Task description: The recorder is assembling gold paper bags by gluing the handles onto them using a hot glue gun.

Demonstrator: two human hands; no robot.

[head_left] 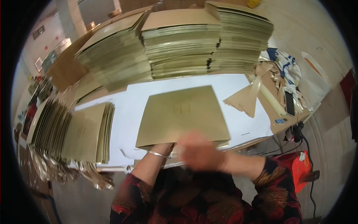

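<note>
A flat gold paper bag (182, 115) lies on the white table (238, 89) right in front of me. My left hand (169, 146) reaches under its near edge, with only the wrist and a thin bracelet showing; the fingers are hidden by the bag. My right hand (199, 151) is blurred with motion at the bag's near edge, just right of the left wrist. I cannot tell whether it grips anything.
Three tall stacks of flat gold bags (179, 44) stand at the table's far side. A shorter pile (87, 132) and a fanned row (50, 127) lie at my left. Tan strips (246, 97) and bundled cord (287, 74) sit at the right. A red stool (300, 168) stands lower right.
</note>
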